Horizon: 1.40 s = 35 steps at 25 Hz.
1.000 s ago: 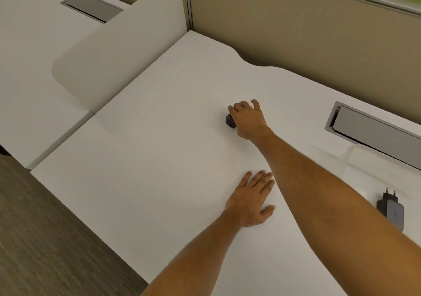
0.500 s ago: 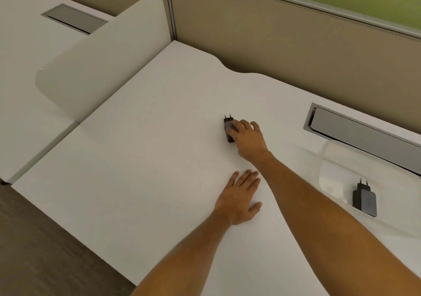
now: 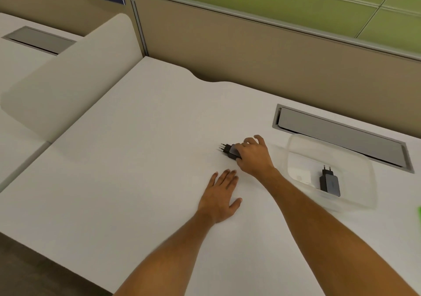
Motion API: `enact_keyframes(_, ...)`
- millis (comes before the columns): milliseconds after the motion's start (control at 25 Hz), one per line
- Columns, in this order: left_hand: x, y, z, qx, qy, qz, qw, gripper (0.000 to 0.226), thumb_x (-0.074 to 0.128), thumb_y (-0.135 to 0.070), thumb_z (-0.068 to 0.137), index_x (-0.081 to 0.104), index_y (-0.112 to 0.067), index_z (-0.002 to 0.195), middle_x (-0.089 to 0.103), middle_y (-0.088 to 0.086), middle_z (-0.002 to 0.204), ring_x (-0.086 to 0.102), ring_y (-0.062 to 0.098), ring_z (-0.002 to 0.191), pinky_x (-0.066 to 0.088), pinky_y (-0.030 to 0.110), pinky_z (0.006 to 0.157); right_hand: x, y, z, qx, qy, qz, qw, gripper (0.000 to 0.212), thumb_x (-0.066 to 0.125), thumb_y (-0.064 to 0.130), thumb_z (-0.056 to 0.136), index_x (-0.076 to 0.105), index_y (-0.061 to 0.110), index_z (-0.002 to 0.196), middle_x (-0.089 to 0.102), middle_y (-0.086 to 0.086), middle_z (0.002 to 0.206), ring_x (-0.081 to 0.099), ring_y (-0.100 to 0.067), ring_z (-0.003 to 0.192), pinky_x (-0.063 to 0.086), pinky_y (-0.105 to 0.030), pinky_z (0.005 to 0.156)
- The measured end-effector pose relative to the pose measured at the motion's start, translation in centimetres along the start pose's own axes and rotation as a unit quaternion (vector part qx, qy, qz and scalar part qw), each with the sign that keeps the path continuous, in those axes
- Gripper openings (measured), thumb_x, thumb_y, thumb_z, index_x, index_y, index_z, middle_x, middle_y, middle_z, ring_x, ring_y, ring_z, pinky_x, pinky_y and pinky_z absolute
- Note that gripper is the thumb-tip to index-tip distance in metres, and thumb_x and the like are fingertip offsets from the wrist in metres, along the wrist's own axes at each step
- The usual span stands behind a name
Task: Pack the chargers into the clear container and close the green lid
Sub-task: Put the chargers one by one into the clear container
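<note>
My right hand (image 3: 254,156) grips a black charger (image 3: 230,151) just above the white desk, its two prongs pointing left. My left hand (image 3: 219,196) lies flat on the desk, fingers apart, holding nothing. To the right stands the clear container (image 3: 364,195), open, with a second black charger (image 3: 329,183) lying inside next to a white item (image 3: 298,175). A sliver of green (image 3: 419,211), perhaps the lid, shows at the right edge.
A grey cable hatch (image 3: 339,134) is set into the white desk (image 3: 136,159) behind the container. A beige partition (image 3: 250,52) runs along the back. A white curved divider (image 3: 68,86) separates this desk from the one at left. The floor lies past the near edge.
My right hand has closed on the charger, turned its prongs leftward and drawn it nearer. The view has shifted, bringing the whole container into sight. My left hand stays flat.
</note>
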State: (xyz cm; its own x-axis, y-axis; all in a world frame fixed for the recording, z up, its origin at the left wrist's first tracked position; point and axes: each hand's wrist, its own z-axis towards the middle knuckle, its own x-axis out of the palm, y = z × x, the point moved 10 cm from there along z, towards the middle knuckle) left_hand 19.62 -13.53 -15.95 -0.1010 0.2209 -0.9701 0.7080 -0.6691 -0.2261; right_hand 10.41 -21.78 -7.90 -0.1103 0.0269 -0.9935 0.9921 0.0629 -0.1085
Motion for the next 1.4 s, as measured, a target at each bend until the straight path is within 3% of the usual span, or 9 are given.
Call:
enact_keyframes(160, -0.3, -0.1, 0.0, 0.004, -0.003, 0.001, 1.000, 0.071, 0.018, -0.057, 0.093, 0.008, -0.017, 0.151, 0.003, 0.002, 0.162, -0.004, 0.016, 0.148, -0.007, 0.041, 0.120, 1.9, -2.2, -0.9, 0.090, 0.080, -0.007, 0.993, 0.051, 0.062, 0.045, 0.083, 0.056, 0.015, 0.123, 0.054, -0.006, 0.127, 0.047, -0.026, 0.121, 0.028, -0.046, 0.108)
enact_keyframes(360, -0.4, -0.2, -0.1, 0.004, -0.007, -0.006, 1.000, 0.071, 0.019, -0.056, 0.093, 0.008, -0.017, 0.151, 0.002, 0.000, 0.162, -0.005, 0.015, 0.148, -0.007, 0.040, 0.120, 2.5, -2.8, -1.0, 0.123, 0.110, 0.021, 0.986, 0.038, 0.056, 0.035, 0.089, 0.054, 0.013, 0.121, 0.060, -0.006, 0.119, 0.054, -0.026, 0.112, 0.038, -0.040, 0.095)
enact_keyframes(680, -0.6, -0.1, -0.2, 0.008, -0.016, -0.014, 1.000, 0.071, 0.021, -0.055, 0.093, 0.013, -0.016, 0.151, 0.006, 0.000, 0.162, -0.002, 0.014, 0.148, -0.002, 0.041, 0.121, -5.3, -6.1, -0.4, 0.104, -0.018, 0.031, 0.994, 0.034, 0.064, 0.028, 0.085, 0.058, 0.012, 0.114, 0.063, -0.009, 0.112, 0.055, -0.031, 0.105, 0.042, -0.040, 0.086)
enact_keyframes(960, -0.5, 0.0, -0.2, 0.006, -0.027, -0.017, 0.999, 0.070, 0.021, -0.056, 0.093, 0.016, -0.017, 0.151, 0.010, -0.002, 0.161, 0.001, 0.012, 0.148, 0.001, 0.041, 0.121, -10.9, -17.2, -4.7, 0.203, -0.080, 0.070, 0.973, 0.040, 0.064, 0.018, 0.083, 0.055, 0.013, 0.121, 0.059, -0.010, 0.117, 0.061, -0.038, 0.099, 0.049, -0.040, 0.074)
enact_keyframes(1120, -0.4, 0.1, -0.2, 0.005, -0.028, -0.016, 0.999, 0.070, 0.021, -0.056, 0.093, 0.016, -0.017, 0.151, 0.011, -0.002, 0.161, 0.001, 0.012, 0.148, 0.002, 0.041, 0.121, -9.2, -21.1, -7.8, 0.246, -0.016, 0.086, 0.965, 0.036, 0.068, 0.025, 0.081, 0.061, 0.016, 0.115, 0.065, -0.009, 0.110, 0.061, -0.034, 0.096, 0.045, -0.034, 0.072)
enact_keyframes(1240, -0.4, 0.1, -0.1, 0.004, -0.030, -0.017, 0.999, 0.071, 0.020, -0.057, 0.092, 0.016, -0.017, 0.151, 0.011, -0.003, 0.161, 0.001, 0.011, 0.148, 0.002, 0.041, 0.121, -6.2, -22.2, -9.7, 0.271, 0.055, 0.129, 0.952, 0.036, 0.071, 0.029, 0.078, 0.063, 0.016, 0.111, 0.069, -0.009, 0.102, 0.056, -0.027, 0.083, 0.043, -0.031, 0.068)
enact_keyframes(1400, -0.2, 0.1, -0.1, 0.006, -0.027, -0.014, 1.000, 0.071, 0.019, -0.057, 0.092, 0.015, -0.018, 0.151, 0.010, -0.003, 0.161, 0.000, 0.011, 0.148, 0.000, 0.040, 0.121, -3.1, -22.1, -10.9, 0.286, 0.113, 0.101, 0.946, 0.035, 0.071, 0.028, 0.076, 0.064, 0.017, 0.108, 0.068, -0.008, 0.097, 0.057, -0.024, 0.080, 0.046, -0.030, 0.066)
